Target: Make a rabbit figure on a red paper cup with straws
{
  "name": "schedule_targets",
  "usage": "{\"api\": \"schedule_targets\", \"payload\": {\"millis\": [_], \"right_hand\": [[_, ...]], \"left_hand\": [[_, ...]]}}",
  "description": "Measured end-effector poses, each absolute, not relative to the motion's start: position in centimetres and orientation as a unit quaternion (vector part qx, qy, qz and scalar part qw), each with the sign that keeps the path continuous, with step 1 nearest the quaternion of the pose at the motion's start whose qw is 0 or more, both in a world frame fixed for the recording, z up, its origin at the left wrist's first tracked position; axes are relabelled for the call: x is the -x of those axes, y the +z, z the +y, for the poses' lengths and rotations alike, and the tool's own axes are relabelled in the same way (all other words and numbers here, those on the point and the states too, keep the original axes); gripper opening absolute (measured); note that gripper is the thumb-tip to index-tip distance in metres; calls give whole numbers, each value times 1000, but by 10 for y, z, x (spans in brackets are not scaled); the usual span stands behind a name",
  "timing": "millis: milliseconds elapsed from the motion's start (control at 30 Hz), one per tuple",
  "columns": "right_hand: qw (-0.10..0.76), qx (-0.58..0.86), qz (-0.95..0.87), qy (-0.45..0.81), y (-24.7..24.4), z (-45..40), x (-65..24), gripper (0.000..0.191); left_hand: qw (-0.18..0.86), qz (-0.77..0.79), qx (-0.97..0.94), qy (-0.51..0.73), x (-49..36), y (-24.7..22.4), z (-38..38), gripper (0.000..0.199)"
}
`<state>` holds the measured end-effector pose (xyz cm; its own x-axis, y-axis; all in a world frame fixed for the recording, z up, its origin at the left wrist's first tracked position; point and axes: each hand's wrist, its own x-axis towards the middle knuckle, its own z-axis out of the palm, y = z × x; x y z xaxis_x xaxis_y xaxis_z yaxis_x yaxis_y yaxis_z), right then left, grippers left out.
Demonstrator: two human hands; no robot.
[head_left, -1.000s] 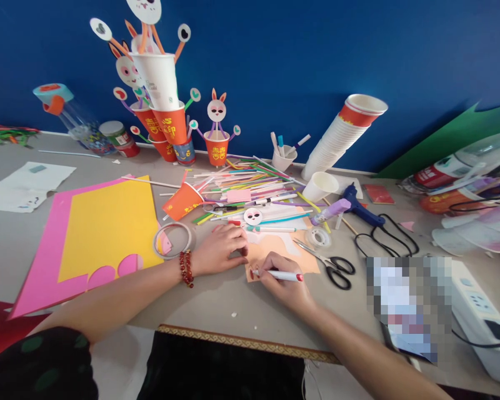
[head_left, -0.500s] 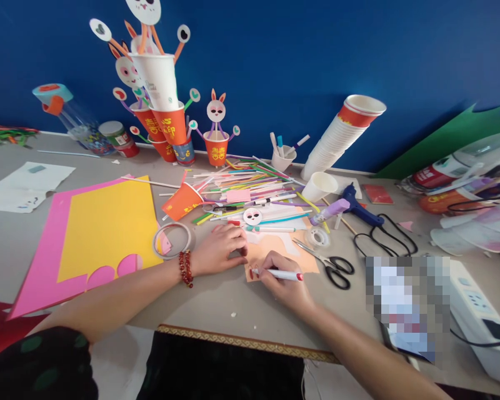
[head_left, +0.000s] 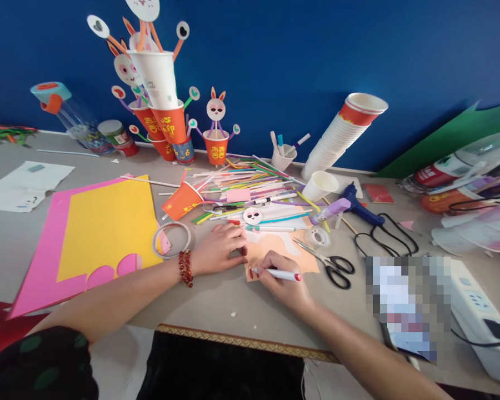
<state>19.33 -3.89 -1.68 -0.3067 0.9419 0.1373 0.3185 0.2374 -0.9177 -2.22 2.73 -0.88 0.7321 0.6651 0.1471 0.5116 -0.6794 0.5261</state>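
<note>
My right hand (head_left: 284, 284) grips a white marker (head_left: 281, 274) with a red end, its tip on the near left corner of an orange paper sheet (head_left: 306, 259). Small reddish-brown shapes are drawn there. My left hand (head_left: 220, 250) rests with its fingers apart at the sheet's left edge, holding nothing. Just beyond it lies a round white rabbit face (head_left: 253, 216), beside a green-tipped marker (head_left: 273, 229). Scissors (head_left: 327, 260) with black handles lie right of the sheet, near a roll of clear tape (head_left: 318, 237).
Yellow sheet (head_left: 108, 222) on pink paper and a tape ring (head_left: 171, 241) lie left. Behind are coloured sticks (head_left: 250, 180), rabbit cups (head_left: 216, 149) and stacked cups (head_left: 337, 136). To the right are a blue glue gun (head_left: 360, 208), its cable, a phone (head_left: 412, 339) and a power strip (head_left: 475, 300).
The tail end of the marker in my right hand has shifted very slightly left. My left hand has stayed in place.
</note>
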Motion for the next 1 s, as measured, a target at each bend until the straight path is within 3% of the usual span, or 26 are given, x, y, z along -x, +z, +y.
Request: {"api": "schedule_targets", "payload": {"millis": [1000], "right_hand": [[374, 474, -694, 393, -12, -38, -192, 17]], "left_hand": [[236, 328, -900, 166, 22, -7, 27, 20]]}}
